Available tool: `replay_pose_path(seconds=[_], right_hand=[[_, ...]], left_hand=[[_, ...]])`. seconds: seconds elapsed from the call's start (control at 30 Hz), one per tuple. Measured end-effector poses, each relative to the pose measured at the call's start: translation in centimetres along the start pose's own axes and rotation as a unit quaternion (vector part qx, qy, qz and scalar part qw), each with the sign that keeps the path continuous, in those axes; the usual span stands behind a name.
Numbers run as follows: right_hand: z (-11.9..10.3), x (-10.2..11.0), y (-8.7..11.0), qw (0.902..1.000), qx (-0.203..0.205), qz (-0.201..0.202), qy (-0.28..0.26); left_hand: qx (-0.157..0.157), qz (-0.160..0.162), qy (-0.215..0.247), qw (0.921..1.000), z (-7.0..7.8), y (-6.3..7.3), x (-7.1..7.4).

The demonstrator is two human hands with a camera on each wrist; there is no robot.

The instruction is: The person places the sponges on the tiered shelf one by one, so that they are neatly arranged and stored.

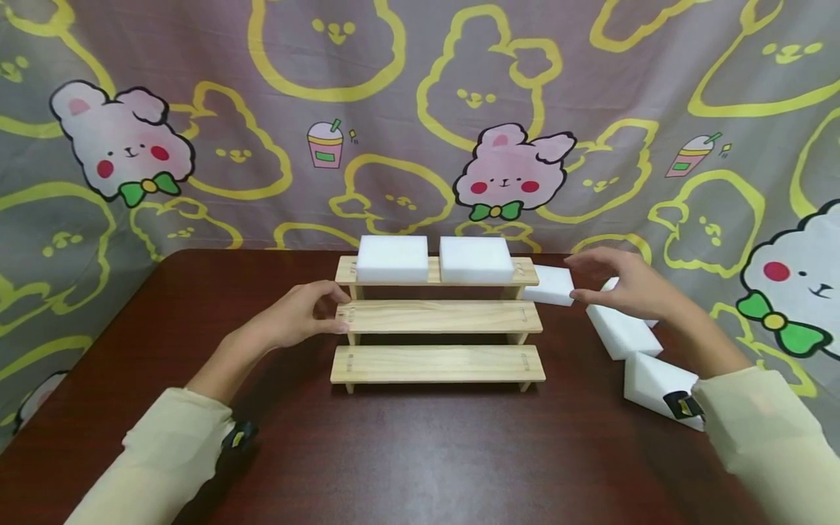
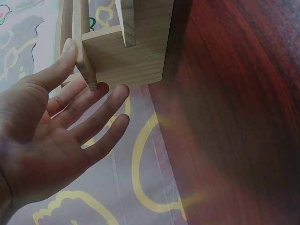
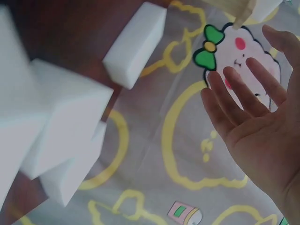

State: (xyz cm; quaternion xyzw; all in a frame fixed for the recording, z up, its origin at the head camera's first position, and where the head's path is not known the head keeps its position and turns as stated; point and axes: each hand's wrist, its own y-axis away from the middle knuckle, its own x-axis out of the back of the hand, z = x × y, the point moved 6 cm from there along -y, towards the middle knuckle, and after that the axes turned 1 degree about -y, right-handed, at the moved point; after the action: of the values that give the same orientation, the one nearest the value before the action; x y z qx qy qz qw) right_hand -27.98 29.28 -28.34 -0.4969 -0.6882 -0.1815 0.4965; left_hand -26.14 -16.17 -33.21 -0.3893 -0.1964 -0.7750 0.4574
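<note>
A three-tier wooden display stand stands on the table, with two white foam blocks side by side on its top tier. My left hand pinches the left end of the middle board, thumb at the front edge and index finger behind it. In the left wrist view the other fingers of that hand spread loosely past the board end. My right hand hovers to the right of the stand with parted fingers and nothing in them. Its thumb is close beside a white block lying on the table behind the stand's right end.
More white blocks lie at the right under my forearm, some overlapping in the right wrist view. The dark red-brown table ends at a curtain printed with cartoon rabbits, close behind the stand.
</note>
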Motion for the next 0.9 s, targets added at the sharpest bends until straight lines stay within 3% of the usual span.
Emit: replay_pose_path(seconds=[0.37, 0.53, 0.73, 0.9], right_hand=[[3.6, -1.0, 1.7, 0.9970, -0.069, -0.029, 0.018], [5.5, -1.4, 2.4, 0.9938, -0.091, -0.038, 0.053], [7.0, -1.3, 3.0, 0.9873, -0.121, -0.043, 0.094], [7.7, -1.1, 3.4, 0.9764, -0.167, -0.066, 0.121]], left_hand=[[0.000, 0.000, 0.000, 1.0000, -0.2, 0.0, -0.1], [0.005, -0.001, 0.003, 1.0000, -0.2, 0.0, -0.2], [0.011, -0.001, 0.001, 0.9999, -0.2, 0.0, -0.1], [0.010, -0.001, 0.000, 0.9999, -0.2, 0.0, -0.1]])
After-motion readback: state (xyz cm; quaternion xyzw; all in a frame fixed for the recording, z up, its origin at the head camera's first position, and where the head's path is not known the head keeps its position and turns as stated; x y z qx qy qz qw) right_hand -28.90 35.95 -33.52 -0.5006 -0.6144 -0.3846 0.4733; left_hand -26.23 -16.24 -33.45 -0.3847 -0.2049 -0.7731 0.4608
